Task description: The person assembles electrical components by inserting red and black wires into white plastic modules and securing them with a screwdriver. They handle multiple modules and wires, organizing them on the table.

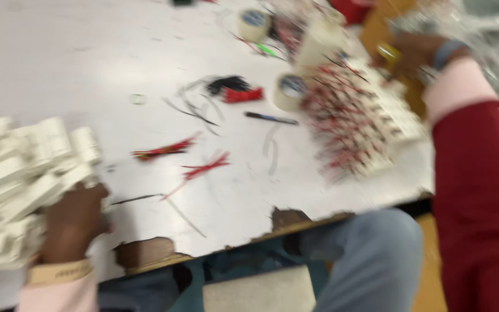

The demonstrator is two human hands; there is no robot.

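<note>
Two hands apart; left hand (pixel 75 222) touching white blocks (pixel 18 179), long axes up-right.

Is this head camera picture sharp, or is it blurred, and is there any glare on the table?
Head view: motion blur smears everything, worst at the right hand and the white blocks by the left hand; soft glare whitens the table at upper left.

Open tabletop (pixel 88 63) across the far left and centre, passable. Blocked at the near left by a stack of white plastic parts (pixel 18 185), left hand (pixel 73 222) pressed against it. Scattered mid-table: red wire bundles (pixel 203 169), a pen (pixel 271 118), black wires (pixel 226 84). Crowded right side: tape rolls (pixel 290 91), heap of red-wired white parts (pixel 359 124), right hand (pixel 414 52) beyond.
</note>
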